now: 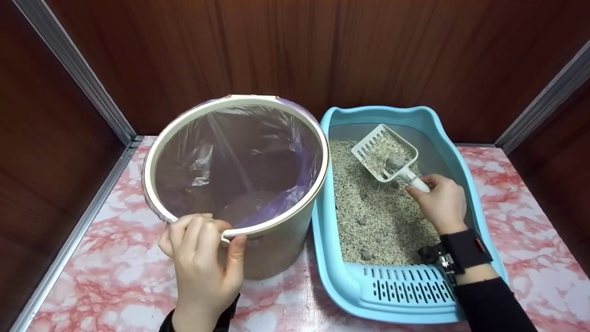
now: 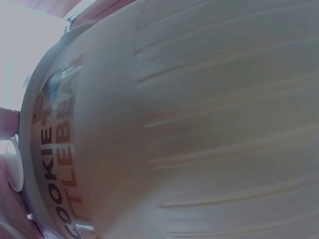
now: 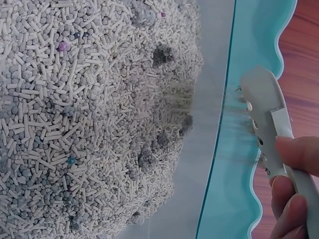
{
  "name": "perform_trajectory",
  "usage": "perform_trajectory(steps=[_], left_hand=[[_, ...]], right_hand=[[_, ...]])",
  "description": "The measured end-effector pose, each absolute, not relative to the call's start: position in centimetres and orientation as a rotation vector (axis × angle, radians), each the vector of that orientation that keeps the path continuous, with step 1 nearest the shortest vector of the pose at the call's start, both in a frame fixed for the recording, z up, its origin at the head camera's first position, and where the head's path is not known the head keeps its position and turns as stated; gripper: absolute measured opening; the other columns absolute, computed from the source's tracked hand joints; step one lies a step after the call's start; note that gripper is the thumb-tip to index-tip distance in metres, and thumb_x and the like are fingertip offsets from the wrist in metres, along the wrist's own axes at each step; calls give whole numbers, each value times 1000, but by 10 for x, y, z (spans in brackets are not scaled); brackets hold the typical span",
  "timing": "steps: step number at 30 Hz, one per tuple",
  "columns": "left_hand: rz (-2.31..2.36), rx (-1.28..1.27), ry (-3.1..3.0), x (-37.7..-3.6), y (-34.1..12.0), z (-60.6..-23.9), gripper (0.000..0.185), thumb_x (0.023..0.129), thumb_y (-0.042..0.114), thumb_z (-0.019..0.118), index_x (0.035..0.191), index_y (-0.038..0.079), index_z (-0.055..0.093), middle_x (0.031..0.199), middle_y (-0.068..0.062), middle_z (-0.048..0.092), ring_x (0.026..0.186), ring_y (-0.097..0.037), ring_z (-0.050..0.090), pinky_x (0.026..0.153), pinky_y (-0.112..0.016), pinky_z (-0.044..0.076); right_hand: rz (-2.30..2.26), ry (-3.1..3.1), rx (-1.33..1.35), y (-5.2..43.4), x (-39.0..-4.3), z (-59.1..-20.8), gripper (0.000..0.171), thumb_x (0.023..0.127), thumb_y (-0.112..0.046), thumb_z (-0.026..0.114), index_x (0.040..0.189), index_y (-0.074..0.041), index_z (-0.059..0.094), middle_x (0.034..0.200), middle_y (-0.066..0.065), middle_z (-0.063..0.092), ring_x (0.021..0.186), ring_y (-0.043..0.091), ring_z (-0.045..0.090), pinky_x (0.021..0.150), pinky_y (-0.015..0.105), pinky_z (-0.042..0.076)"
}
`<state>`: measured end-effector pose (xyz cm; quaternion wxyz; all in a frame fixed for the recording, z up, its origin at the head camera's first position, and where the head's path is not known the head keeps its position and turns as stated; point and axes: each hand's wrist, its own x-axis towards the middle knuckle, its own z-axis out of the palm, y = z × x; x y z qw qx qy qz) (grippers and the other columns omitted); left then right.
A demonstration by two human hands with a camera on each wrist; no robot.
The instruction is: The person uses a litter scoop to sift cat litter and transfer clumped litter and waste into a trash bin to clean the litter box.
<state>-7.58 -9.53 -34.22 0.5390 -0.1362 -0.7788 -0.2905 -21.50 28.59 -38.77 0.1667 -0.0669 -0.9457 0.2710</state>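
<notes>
My right hand (image 1: 441, 203) grips the handle of a white slotted litter scoop (image 1: 408, 174) above a blue litter box (image 1: 470, 198). Pellets and a grey clump (image 1: 396, 161) lie in the scoop. In the right wrist view, bits of litter fall in a blur beneath the scoop (image 3: 261, 119). Pale litter (image 1: 382, 221) with darker lumps fills the box. On the left stands a beige bin (image 1: 281, 249) lined with a clear purplish bag (image 1: 221, 157). My left hand (image 1: 198, 258) holds the bin's front rim, fingers over the edge and thumb outside.
Bin and box stand side by side on a red-and-white marbled surface (image 1: 124, 276). Dark wood panels (image 1: 295, 50) rise behind and at both sides, with metal strips (image 1: 83, 69) at the corners. A slotted blue step (image 1: 405, 286) forms the box's near end.
</notes>
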Motion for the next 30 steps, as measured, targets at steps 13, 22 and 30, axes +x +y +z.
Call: perform_trajectory(steps=[13,22,30], left_hand=[[-694,-321,-1840,-76,-95,-342,52,102,48,46,76,4,57,71,-7,54,88,-33,49,92,-43,22],[-697,-319,-1839,-76,-95,-342,53,102,48,46,76,4,57,72,-7,55,88,-33,50,90,-44,22],[-704,-326,-1848,-76,-95,-343,52,102,48,46,77,4,57,72,-7,55,88,-33,49,91,-45,21]], right_hand=[[830,-2717,-86,283,-214,-388,34,96,-31,63,81,-2,70,61,4,59,51,14,44,52,28,33],[789,-2698,-55,284,-214,-389,33,94,-31,66,76,-3,68,58,2,54,51,14,42,54,29,32],[761,-2715,-159,285,-213,-388,32,86,-29,75,97,1,73,84,19,72,60,17,55,55,29,38]])
